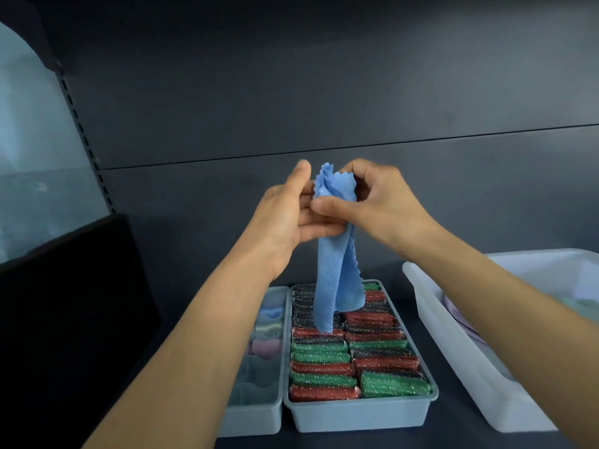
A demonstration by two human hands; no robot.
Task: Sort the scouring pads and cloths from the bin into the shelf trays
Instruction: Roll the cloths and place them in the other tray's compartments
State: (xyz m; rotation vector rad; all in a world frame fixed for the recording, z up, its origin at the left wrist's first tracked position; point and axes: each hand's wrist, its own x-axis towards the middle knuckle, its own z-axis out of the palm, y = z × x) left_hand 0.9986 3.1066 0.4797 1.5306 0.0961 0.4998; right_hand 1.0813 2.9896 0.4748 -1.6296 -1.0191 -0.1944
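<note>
Blue cloth (335,270): bunched at top, hung 12-to-6 over scouring-pad tray (359,416).
Left hand (285,218): fingers pinched cloth top.
Right hand (379,205): fingers pinched same bunch.
Cloth tray (249,419): 7 o'clock from cloth; left hand nearer.

The wide grey plastic tray (359,413) is packed rim to rim with red, green and dark glittery scouring pads (324,367), leaving no gap to reach between them. The blue waffle-weave cloth (334,273) hangs from the left hand (285,218) and right hand (382,209) over its far rows. Just beside it on the left, the narrow grey plastic tray (249,419) lies partly under the left forearm (194,335). The right forearm (502,286) crosses the white plastic bin (460,361), covering part of its opening. A dark strip of shelf (453,427) runs free between wide tray and bin. A black panel (64,303) walls the left side. The dark back panel (324,92) closes the rear, with open air above the hands.
</note>
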